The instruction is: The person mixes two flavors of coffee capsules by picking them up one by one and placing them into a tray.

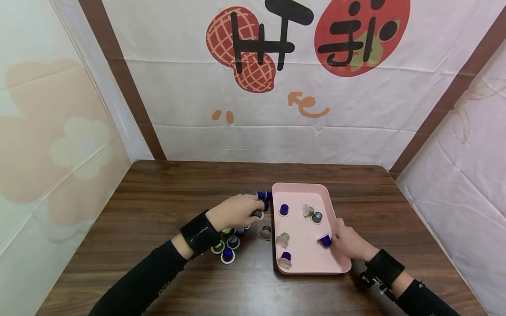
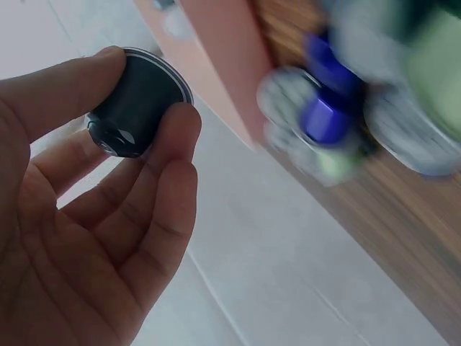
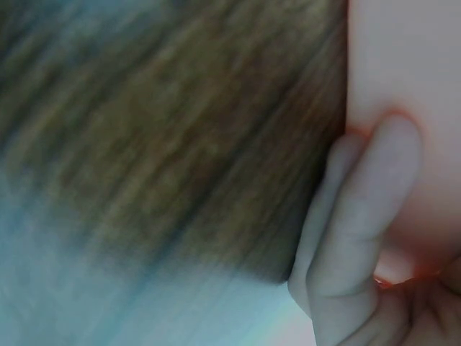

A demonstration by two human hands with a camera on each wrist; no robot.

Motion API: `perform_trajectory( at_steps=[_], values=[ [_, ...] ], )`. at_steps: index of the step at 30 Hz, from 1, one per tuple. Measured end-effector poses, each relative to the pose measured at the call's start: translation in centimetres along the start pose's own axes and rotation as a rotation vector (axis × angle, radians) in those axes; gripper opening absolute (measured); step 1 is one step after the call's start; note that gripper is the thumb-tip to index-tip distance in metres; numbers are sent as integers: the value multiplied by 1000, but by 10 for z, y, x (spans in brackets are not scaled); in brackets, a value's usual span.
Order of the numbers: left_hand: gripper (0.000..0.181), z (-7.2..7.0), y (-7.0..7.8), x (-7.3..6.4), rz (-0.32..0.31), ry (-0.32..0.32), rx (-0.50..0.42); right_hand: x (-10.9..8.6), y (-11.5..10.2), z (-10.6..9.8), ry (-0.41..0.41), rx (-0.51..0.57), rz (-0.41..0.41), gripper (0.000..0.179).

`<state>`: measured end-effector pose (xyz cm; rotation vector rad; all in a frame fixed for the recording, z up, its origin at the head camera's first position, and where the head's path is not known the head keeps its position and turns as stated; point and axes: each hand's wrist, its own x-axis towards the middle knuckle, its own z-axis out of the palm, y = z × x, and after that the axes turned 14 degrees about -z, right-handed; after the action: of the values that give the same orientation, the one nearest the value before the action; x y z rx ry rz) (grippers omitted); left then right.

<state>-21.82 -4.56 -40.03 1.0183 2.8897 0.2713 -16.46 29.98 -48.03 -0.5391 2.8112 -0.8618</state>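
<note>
My left hand [image 1: 237,211] pinches a dark coffee capsule [image 2: 138,103] between thumb and fingertips, left of the pink tray [image 1: 302,193]. Around that hand lie more capsules on the table, among them a blue one [image 1: 227,255], a green one [image 1: 218,247] and a grey one [image 1: 265,233] close to the tray. My right hand [image 1: 348,239] grips the tray's right side, its fingers along the rim [image 3: 349,86] in the right wrist view. Just beside those fingers, a blue capsule [image 1: 325,240] lies tilted. Several other capsules are spread inside, including a blue one [image 1: 283,210] and a pale green one [image 1: 282,239].
The wooden table [image 1: 189,177] reaches back to a printed white cloth [image 1: 178,96]. More blue capsules [image 1: 269,195] sit against the tray's upper left corner. A second cloth wall [image 1: 466,184] hangs on the right.
</note>
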Motion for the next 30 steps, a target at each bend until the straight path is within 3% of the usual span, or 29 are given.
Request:
perform_trajectory(
  at_steps=[8, 13, 21, 30],
  values=[
    [27, 8, 57, 18, 66, -112, 139, 0, 0, -1, -5, -10, -6, 21],
    [16, 15, 82, 27, 103, -113, 187, 1, -1, -2, -9, -11, 16, 24],
    [15, 28, 106, 37, 156, -108, 195, 2, -1, -3, -9, 0, 8, 26],
    [16, 42, 119, 42, 209, -128, 184, -1, 3, 0, 46, -77, -77, 20]
  ],
)
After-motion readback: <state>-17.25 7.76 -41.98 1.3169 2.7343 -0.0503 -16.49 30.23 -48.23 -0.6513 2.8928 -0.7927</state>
